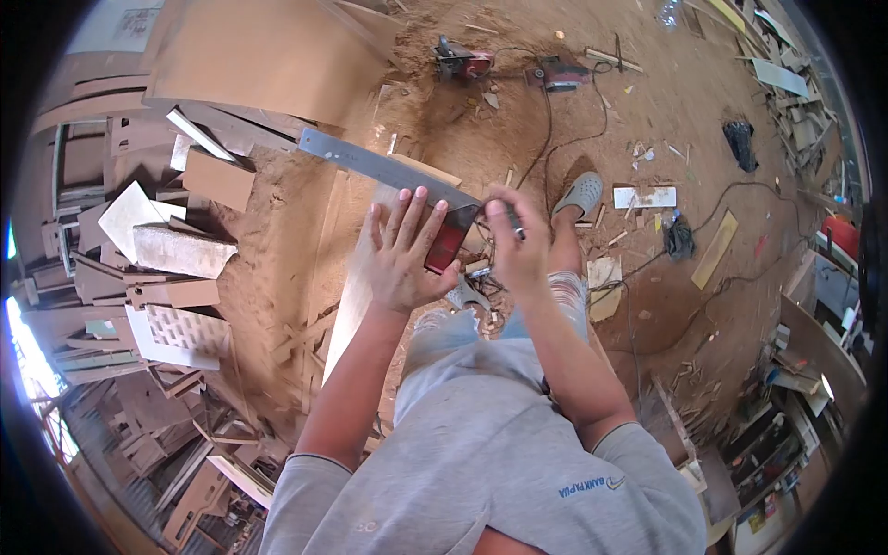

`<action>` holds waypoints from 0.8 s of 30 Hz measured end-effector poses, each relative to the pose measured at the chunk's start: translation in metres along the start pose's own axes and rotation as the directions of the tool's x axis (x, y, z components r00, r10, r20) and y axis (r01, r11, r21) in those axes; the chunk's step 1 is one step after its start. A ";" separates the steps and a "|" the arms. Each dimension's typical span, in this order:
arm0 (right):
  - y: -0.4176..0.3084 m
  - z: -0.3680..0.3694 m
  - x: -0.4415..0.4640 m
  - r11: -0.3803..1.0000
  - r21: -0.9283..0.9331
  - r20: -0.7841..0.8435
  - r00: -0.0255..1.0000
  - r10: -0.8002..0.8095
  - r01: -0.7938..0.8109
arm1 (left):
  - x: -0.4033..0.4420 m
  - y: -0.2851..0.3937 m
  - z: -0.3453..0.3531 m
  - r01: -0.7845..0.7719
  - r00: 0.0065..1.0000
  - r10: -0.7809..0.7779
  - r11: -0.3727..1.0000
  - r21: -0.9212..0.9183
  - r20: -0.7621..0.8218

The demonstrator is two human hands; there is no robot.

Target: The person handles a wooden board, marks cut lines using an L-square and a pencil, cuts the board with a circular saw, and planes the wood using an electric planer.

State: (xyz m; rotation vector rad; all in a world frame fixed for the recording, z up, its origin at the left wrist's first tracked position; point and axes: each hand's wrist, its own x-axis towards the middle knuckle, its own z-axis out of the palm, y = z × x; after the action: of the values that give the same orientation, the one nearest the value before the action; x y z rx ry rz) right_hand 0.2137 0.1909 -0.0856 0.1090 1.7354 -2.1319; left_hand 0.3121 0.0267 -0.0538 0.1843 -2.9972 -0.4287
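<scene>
A try square with a long metal blade [370, 165] and a red stock [450, 242] lies across a pale wooden board [353, 301] in front of me. My left hand [402, 264] holds it there, with fingers spread over the blade's near edge and the thumb by the stock. At the blade's right end, my right hand [518, 250] is closed around a short dark pen-like marking tool [515, 222]. Its tip is hidden by the fingers, so I cannot tell whether it touches the wood.
A large brown panel [268, 65] stands ahead on the left. Offcuts [185, 250] pile up along the left side. Two corded power tools [467, 63] lie on the dusty floor ahead, with cables [546, 139] trailing right. My sandalled foot [583, 192] is beside the board.
</scene>
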 end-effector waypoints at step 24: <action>-0.042 0.050 0.077 0.713 -0.442 0.539 0.796 -0.274 0.545 | -0.003 -0.004 -0.003 0.032 0.999 -0.031 0.999 -0.034 0.023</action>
State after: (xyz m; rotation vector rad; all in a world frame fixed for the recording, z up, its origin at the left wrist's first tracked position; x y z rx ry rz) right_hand 0.1376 0.1306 -0.0582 -0.9610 2.1575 -1.5740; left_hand 0.3157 0.0226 -0.0525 0.2260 -3.0103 -0.4882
